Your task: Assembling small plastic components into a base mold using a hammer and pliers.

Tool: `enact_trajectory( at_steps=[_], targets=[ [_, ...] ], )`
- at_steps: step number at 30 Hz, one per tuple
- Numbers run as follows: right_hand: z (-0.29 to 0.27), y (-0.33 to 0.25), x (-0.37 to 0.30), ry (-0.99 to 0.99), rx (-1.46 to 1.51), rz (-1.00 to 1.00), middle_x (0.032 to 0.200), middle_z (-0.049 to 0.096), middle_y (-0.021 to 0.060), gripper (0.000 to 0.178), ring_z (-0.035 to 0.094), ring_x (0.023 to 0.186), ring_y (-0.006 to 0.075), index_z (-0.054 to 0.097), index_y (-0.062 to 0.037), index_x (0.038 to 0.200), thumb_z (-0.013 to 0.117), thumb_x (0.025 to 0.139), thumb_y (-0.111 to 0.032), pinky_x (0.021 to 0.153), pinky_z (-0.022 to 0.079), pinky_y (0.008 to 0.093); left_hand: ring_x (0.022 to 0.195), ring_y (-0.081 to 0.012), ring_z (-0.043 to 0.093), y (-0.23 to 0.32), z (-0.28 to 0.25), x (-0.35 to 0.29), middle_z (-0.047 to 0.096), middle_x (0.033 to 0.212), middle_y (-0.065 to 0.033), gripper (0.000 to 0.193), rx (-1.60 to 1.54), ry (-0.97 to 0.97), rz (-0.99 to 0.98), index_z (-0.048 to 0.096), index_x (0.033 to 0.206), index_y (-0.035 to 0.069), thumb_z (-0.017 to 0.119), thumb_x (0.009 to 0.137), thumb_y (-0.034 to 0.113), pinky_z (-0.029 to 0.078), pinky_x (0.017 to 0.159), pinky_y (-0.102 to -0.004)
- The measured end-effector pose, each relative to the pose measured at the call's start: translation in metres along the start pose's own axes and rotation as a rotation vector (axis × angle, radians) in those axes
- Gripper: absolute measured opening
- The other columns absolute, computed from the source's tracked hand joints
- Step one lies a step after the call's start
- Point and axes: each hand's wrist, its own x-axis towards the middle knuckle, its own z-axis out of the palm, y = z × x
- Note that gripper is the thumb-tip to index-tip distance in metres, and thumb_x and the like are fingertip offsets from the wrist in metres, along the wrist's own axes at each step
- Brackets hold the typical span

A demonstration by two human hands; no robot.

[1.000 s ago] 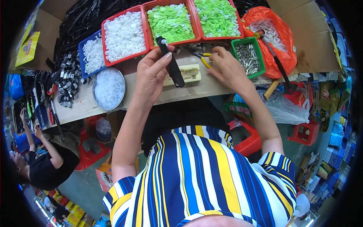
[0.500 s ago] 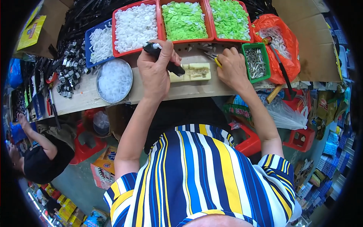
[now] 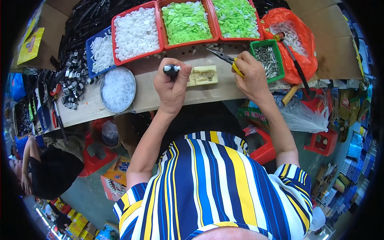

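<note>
My left hand [image 3: 170, 90] is closed around a black plastic part [image 3: 171, 72], whose end with white bits points up toward me. The rest of that part is hidden in my fingers. In my right hand [image 3: 253, 76] are needle-nose pliers [image 3: 224, 57] with yellow handles, their dark jaws pointing left and away over the table. Between my hands a cream-coloured block [image 3: 204, 76] with carved hollows lies on the table, partly behind my left hand.
Red trays hold white pieces [image 3: 137, 34] and green discs [image 3: 187, 22]. Nearby are a blue tray [image 3: 90, 60], a round metal dish [image 3: 135, 91] of translucent pieces, a green tray of metal pins [image 3: 283, 64], an orange bag [image 3: 310, 30] and a hammer [image 3: 294, 60]. Another person [image 3: 52, 172] sits at left.
My left hand has come nearer and turned the black part end-up. My right hand has raised the pliers and swung their jaws into view. The other person's arm has dropped.
</note>
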Motion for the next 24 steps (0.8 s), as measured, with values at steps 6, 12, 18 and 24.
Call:
enact_trajectory(
  at_steps=[6,12,18,24],
  targets=[
    [-0.020,-0.035,0.008,0.033,0.196,-0.161,0.112,0.060,0.0177,0.020,0.060,0.101,0.0343,0.058,0.0029,0.088,0.055,0.068,0.007,0.090,0.044,0.0421,0.061,-0.0147,0.052,0.025,0.000,0.000,0.053,0.069,-0.0060,0.039,0.163,-0.189,-0.061,0.053,0.105,0.003,0.047,0.105,0.041,0.041,0.057,-0.0301],
    [-0.024,-0.053,0.014,0.031,0.091,-0.274,0.109,0.060,0.0163,0.022,0.060,0.099,0.0345,0.057,0.0020,0.091,0.056,0.069,0.007,0.087,0.045,0.0430,0.059,-0.0169,0.051,0.032,-0.005,-0.007,0.052,0.066,-0.0074,0.038,0.218,-0.250,-0.105,0.055,0.109,0.002,0.048,0.105,0.039,0.040,0.056,-0.0311],
    [-0.016,-0.050,0.009,-0.079,0.115,-0.285,0.098,0.057,0.0170,0.017,0.059,0.087,0.0357,0.053,0.0025,0.083,0.059,0.069,0.008,0.074,0.048,0.0413,0.056,-0.0075,0.045,0.034,-0.020,-0.008,0.051,0.068,0.0006,0.039,0.171,-0.403,-0.157,0.056,0.106,0.001,0.045,0.106,0.039,0.035,0.051,-0.0237],
    [-0.019,-0.047,0.001,-0.103,0.259,-0.317,0.091,0.058,0.0177,0.017,0.060,0.077,0.0373,0.049,0.0034,0.079,0.058,0.067,0.012,0.066,0.048,0.0413,0.050,-0.0073,0.044,0.050,-0.022,-0.008,0.047,0.061,0.0006,0.040,-0.318,-0.542,-0.565,0.055,0.093,0.004,0.048,0.105,0.042,0.034,0.045,-0.0213]
  ],
)
